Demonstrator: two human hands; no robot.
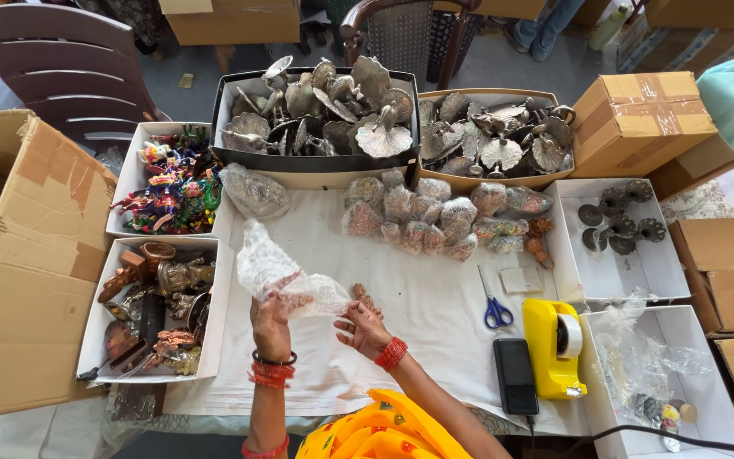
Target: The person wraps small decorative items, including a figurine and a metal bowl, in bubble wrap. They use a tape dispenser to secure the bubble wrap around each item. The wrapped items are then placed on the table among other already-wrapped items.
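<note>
Working over the white-covered bench, the left hand has its fingers closed on a crumpled clear plastic bag lifted just above the cloth. Right hand: fingers pinch a small brown figurine at the bag's lower edge. Right of that: blue-handled scissors, black phone, yellow tape dispenser. Further back, a row of bagged items. Farthest, two boxes of grey metal pieces.
</note>
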